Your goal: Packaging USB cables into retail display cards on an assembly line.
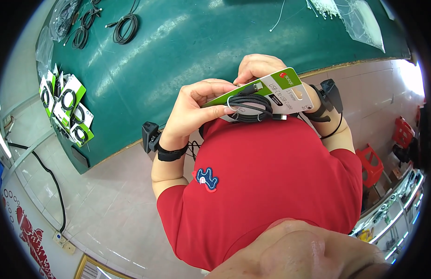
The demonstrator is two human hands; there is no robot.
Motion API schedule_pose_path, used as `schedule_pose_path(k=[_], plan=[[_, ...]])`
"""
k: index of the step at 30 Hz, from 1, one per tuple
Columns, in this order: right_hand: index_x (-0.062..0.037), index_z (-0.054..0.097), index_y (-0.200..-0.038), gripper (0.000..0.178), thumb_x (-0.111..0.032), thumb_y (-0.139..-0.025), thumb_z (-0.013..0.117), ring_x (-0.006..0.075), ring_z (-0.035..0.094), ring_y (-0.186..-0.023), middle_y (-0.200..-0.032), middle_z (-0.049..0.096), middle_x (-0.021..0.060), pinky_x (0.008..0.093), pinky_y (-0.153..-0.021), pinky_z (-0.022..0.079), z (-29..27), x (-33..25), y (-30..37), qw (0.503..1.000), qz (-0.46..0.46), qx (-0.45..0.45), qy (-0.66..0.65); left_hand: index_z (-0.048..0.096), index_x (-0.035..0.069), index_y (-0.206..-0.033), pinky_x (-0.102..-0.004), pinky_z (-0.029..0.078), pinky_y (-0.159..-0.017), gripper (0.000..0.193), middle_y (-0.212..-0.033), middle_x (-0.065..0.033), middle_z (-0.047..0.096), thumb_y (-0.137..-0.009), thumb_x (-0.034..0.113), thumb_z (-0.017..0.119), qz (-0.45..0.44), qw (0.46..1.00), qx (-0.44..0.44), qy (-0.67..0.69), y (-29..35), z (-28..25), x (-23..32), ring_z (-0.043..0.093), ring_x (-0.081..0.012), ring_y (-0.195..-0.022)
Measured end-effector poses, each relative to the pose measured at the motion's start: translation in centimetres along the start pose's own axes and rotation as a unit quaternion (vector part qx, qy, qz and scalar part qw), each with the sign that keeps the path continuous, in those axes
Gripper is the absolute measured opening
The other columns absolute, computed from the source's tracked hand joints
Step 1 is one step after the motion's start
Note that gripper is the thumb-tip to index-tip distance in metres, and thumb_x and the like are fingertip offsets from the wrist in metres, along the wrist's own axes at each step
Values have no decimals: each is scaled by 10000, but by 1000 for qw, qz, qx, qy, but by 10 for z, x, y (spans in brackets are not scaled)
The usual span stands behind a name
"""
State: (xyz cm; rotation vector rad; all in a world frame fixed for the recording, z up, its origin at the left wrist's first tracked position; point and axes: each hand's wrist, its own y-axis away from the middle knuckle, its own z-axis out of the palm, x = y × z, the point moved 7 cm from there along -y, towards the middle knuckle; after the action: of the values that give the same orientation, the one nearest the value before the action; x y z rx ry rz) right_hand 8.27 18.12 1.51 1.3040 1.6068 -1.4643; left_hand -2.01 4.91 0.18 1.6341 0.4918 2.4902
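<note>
A green and white packaging card [297, 98] is held close in front of my chest, tilted. On its face lies a coiled black braided cable [252, 108] with a silver plug at each visible end. A thin white tie [230, 103] loops around the coil's left side. My left hand [197, 103] grips the card's left end, thumb on the front by the tie and fingers behind. My right hand [258, 68] is closed at the card's far edge, its fingertips partly hidden behind the card; what they pinch cannot be made out.
The green table [145, 69] spreads beyond my hands. Carded cables [69, 104] are piled at its left end. Loose coiled cables [125, 29] lie at the far left. White ties [324, 7] and a clear plastic bag [364, 25] lie far right. Red stools [370, 165] stand on the floor at right.
</note>
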Motion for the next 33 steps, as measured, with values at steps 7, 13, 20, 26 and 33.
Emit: schedule_pose_path(k=[7,13,20,26,33], plan=[[-2,628,-943,318,-285,-816,697,237,605,-770,-869,624,93,337,-648,472,3,-7,0,1000,4,-1,19,682,-71,-1126,-310,544,-917,358,-1186,-138,673,-779,-88,763,-18,1000,-9,22,1,0,1,670,-193,-1043],[-25,622,-937,274,-165,-749,764,207,599,-781,-900,605,88,322,-689,488,-3,12,11,991,108,69,33,680,-62,-1129,-302,550,-906,344,-1140,-123,689,-795,-76,759,-13,999,-29,6,1,-4,-3,679,-179,-1019],[5,644,-1159,527,-480,-984,537,171,641,-992,-1111,644,114,286,-823,528,3,22,10,981,76,47,-171,683,-52,-1126,-318,556,-903,327,-1110,-124,710,-805,-79,740,-59,997,21,46,-4,-11,-10,695,-181,-988],[18,593,-1298,667,-564,-987,495,165,630,-1065,-1241,618,116,270,-897,517,9,70,45,934,211,44,-283,678,-37,-1166,-299,554,-885,345,-1083,-107,729,-828,-59,746,-61,991,62,97,-11,-20,-22,696,-158,-963],[6,573,-1303,624,-526,-978,561,146,614,-1088,-1244,604,94,255,-913,508,2,76,53,955,135,59,-258,682,-31,-1178,-288,550,-884,364,-1068,-97,735,-824,-35,765,-58,989,68,115,-12,-17,-19,696,-148,-944]])
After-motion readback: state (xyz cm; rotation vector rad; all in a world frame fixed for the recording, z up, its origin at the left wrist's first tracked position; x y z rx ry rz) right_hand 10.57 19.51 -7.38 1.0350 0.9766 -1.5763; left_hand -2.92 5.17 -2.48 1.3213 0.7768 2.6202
